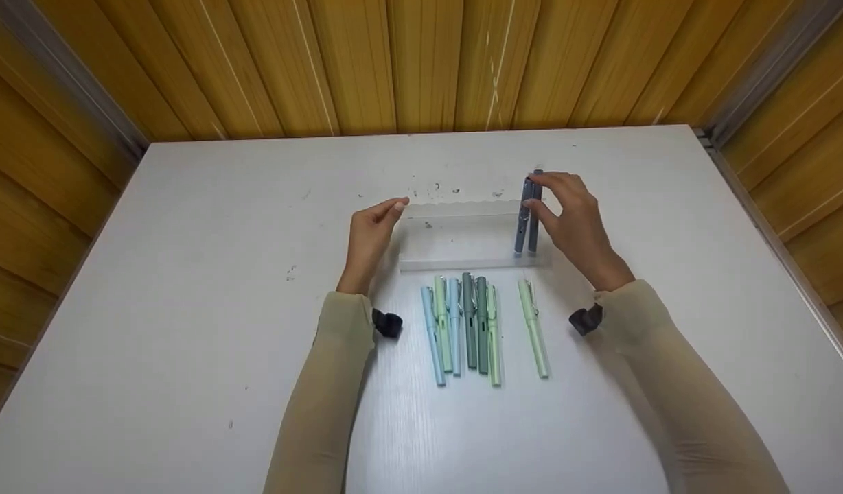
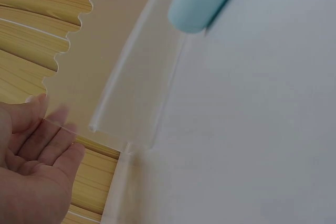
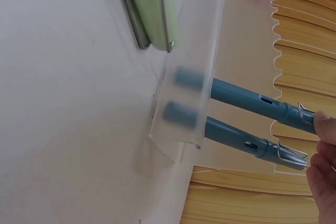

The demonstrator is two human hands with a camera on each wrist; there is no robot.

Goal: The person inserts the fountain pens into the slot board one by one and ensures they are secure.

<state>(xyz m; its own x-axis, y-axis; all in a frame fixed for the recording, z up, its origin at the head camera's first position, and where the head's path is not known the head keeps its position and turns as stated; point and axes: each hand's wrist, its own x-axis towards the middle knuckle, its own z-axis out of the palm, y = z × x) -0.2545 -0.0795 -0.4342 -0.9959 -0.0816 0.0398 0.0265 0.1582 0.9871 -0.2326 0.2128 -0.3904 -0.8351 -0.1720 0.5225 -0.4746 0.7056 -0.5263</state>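
A clear plastic pen stand point(image 1: 463, 264) with a scalloped back edge point(image 2: 68, 51) and a front trough stands on the table. My left hand point(image 1: 373, 237) pinches its upper left corner, thumb on the edge and fingers behind the panel point(image 2: 37, 145). Two dark blue pens point(image 3: 236, 98) with wire clips stand side by side at its right end, their lower ends in the trough. My right hand point(image 1: 576, 219) pinches the left one near its clip end; its fingers are close against the other. Several light blue, light green and dark green pens point(image 1: 470, 329) lie before the stand.
A single light green pen point(image 1: 533, 329) lies apart, to the right of the row. Everything rests on a white table point(image 1: 188, 309) with small dark marks. Yellow wood-look panels point(image 1: 421, 68) rise behind and at the sides. Dark wrist devices point(image 1: 388, 324) sit at both cuffs.
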